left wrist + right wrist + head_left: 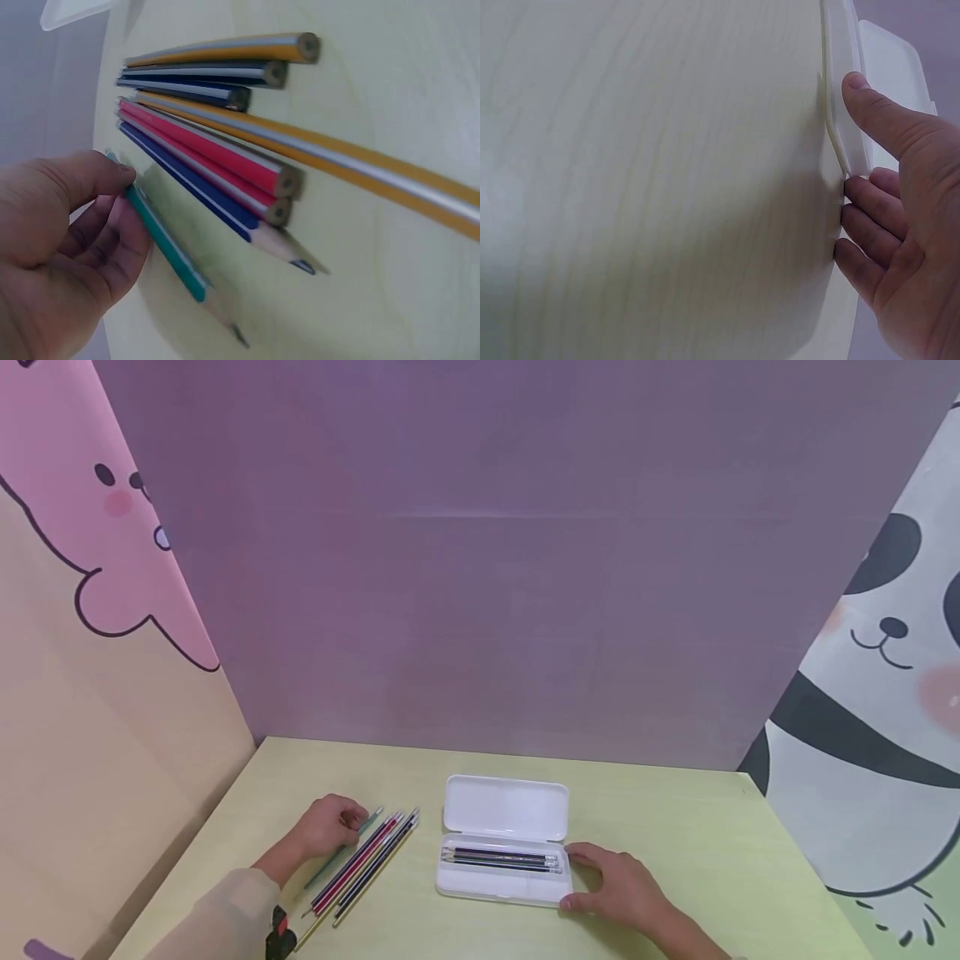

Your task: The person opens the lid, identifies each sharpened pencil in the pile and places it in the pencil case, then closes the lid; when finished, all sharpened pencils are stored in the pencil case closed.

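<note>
My left hand (330, 825) pinches a green pencil (171, 247) between thumb and fingers near its far end; the sharpened tip points back toward me. Beside it several striped pencils lie in a loose bundle: a sharpened navy one (191, 184), red ones (225, 161), dark ones and yellow ones (360, 150). A white pencil case (480, 885) stands with its lid (506, 807) tipped back. Several dark pencils (498, 859) lie lengthwise inside it. My right hand (618, 889) grips the case's right end, thumb at the front corner and fingers by the back one.
The pale wooden table (675, 818) ends at a purple panel (510, 610) behind. Side walls with cartoon animals rise at left and right. A black and red wrist strap piece (281, 935) sits by the left sleeve (217, 918).
</note>
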`<move>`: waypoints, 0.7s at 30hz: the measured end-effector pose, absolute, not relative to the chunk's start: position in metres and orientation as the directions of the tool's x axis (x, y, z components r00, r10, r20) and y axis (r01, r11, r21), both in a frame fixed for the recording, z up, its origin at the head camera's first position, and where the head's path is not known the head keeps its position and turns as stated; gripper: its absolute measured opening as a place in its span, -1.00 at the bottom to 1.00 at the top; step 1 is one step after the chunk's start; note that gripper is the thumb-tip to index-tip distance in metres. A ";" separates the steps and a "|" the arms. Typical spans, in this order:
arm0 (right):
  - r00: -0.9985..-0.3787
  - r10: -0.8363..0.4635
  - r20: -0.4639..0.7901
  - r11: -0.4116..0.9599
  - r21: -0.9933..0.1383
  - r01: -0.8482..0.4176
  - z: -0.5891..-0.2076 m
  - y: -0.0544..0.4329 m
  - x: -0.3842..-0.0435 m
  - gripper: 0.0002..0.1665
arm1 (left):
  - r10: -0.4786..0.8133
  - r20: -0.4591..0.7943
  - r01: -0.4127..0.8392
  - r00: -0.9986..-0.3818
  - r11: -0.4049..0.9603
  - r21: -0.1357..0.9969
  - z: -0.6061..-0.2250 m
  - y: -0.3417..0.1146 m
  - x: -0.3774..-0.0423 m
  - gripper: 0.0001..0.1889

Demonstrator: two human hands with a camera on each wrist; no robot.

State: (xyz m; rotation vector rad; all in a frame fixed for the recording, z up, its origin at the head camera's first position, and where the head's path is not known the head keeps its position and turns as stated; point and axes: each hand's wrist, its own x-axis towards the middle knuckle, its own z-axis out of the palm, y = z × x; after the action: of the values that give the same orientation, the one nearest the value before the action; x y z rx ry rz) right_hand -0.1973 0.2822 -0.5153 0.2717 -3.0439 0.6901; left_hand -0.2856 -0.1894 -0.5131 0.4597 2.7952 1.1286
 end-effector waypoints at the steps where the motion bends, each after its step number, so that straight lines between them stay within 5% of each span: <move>1: -0.985 -0.168 0.047 0.888 -0.426 -0.172 -0.515 0.282 -0.197 -0.10 | 0.312 0.029 0.246 -0.950 0.684 0.687 -0.512 -0.190 -0.286 -0.72; 21: -0.987 -0.162 0.017 0.893 -0.423 -0.154 -0.515 0.282 -0.198 -0.08 | 0.527 0.011 0.358 -0.850 0.562 0.746 -0.466 -0.120 -0.295 -0.74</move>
State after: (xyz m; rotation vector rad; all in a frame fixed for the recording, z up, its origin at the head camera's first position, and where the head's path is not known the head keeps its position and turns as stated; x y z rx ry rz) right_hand -0.1983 0.2824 -0.5154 0.2572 -3.0743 0.6845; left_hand -0.2953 -0.1203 -0.4655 0.7430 2.5820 1.1606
